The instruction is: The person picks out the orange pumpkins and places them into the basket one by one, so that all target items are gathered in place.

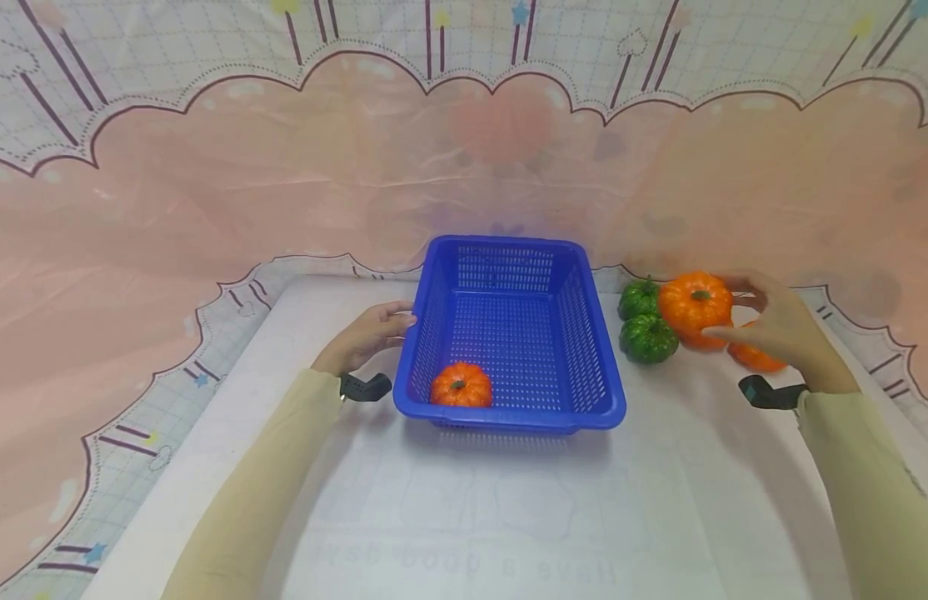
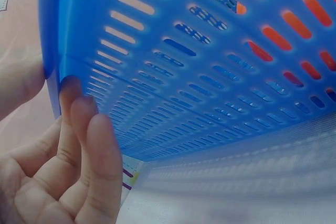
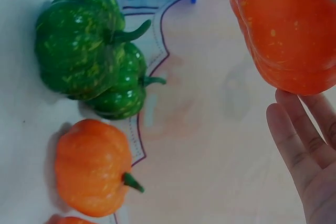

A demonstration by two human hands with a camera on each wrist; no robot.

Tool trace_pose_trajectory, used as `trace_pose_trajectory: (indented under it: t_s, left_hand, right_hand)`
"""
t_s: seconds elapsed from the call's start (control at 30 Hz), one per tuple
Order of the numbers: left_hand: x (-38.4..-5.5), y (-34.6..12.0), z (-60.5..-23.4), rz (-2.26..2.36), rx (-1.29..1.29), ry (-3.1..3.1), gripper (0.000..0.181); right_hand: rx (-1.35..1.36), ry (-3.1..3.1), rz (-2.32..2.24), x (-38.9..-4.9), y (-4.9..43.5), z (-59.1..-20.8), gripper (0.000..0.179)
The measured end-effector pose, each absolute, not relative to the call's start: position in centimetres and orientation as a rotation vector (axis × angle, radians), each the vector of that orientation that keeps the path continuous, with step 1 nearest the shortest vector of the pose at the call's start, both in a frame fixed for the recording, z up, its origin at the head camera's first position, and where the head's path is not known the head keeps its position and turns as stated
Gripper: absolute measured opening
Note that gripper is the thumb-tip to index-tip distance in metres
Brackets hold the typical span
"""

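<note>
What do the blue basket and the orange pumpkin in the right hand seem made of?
Blue basket: likely molded plastic, smooth, slightly glossy; its thin walls have regular slots.
Orange pumpkin: perhaps painted foam or plastic, satin sheen; vivid skin and pale speckles suggest an artificial piece, core unclear.

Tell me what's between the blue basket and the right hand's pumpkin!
Two green pumpkins sit between the basket and that orange pumpkin, in the head view.

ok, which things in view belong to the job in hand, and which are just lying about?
In the job:
- blue basket, left hand on its rim
- held orange pumpkin, in the right hand
- orange pumpkin in the basket, probably

Lying about, though possibly queued:
- two green pumpkins
- two loose orange pumpkins

Just backdrop: patterned cloth
</note>
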State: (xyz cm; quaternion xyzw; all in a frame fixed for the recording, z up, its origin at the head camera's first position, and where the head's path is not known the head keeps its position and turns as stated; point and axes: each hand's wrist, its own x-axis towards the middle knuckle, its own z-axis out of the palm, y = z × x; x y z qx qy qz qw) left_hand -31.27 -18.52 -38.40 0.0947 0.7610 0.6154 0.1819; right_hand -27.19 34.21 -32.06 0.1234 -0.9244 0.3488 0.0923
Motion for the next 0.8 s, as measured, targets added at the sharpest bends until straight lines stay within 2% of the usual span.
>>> trace_pose_trajectory:
  t_s: [0.43, 0.8]
  left_hand:
    - [-31.0, -18.5, -38.2, 1.730, 0.290, 2.145, 0.053]
    - [-31.0, -18.4, -38.1, 1.731, 0.281, 2.154, 0.053]
  right_hand:
    - [0.344, -2.856, 1.063, -28.0, 31.7, -30.0, 0.079]
    - [0.468, -2.815, 1.033, -28.8, 29.7, -28.6, 0.075]
